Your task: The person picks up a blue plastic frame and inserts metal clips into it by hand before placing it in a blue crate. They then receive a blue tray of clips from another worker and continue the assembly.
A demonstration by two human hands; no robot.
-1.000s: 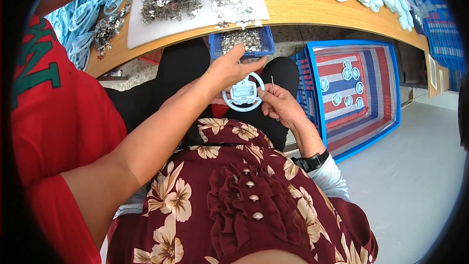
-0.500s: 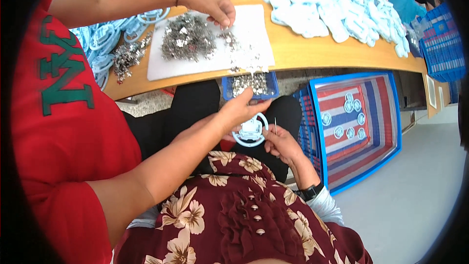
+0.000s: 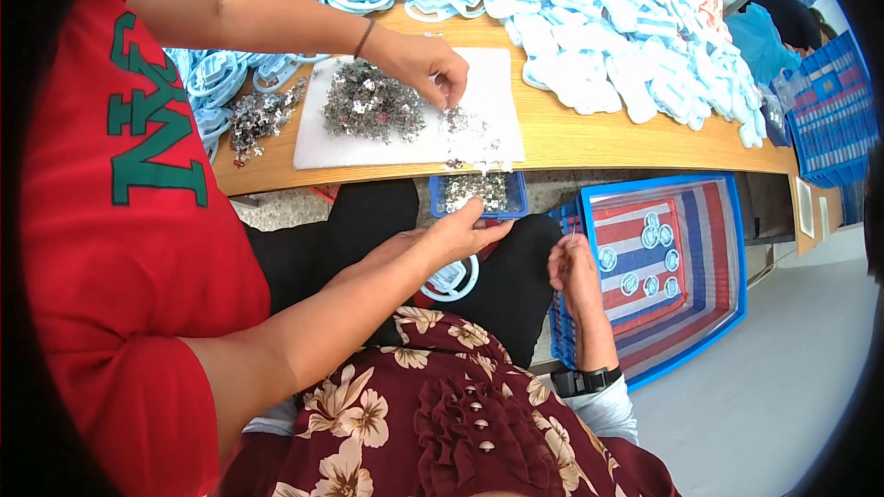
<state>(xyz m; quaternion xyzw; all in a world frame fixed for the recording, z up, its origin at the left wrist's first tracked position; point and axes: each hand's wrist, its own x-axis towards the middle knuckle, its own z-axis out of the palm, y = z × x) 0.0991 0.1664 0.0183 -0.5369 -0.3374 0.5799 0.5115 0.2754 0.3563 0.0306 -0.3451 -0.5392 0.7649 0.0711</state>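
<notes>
Pale blue plastic ring piece [image 3: 453, 280] sits on the lap, mostly tucked under the left hand [image 3: 453, 237], whose fingers curl down over its upper edge; only the lower arc shows below the knuckles. Left fingertips reach toward the near rim of a small blue tray [image 3: 479, 193] of tiny silvery metal parts, just beyond them. Right hand [image 3: 571, 269] is held apart to the right of the ring, thumb and forefinger pinched together on a thin pin [image 3: 573, 232], too small to make out further; a black wristwatch [image 3: 584, 379] is on that wrist. Right of that hand, a blue crate [image 3: 727, 304] holds a few finished round pieces. Beyond the tray, on the wooden bench [image 3: 589, 138], a co-worker's hand [image 3: 419, 63] picks at metal parts on a white sheet [image 3: 488, 97].
</notes>
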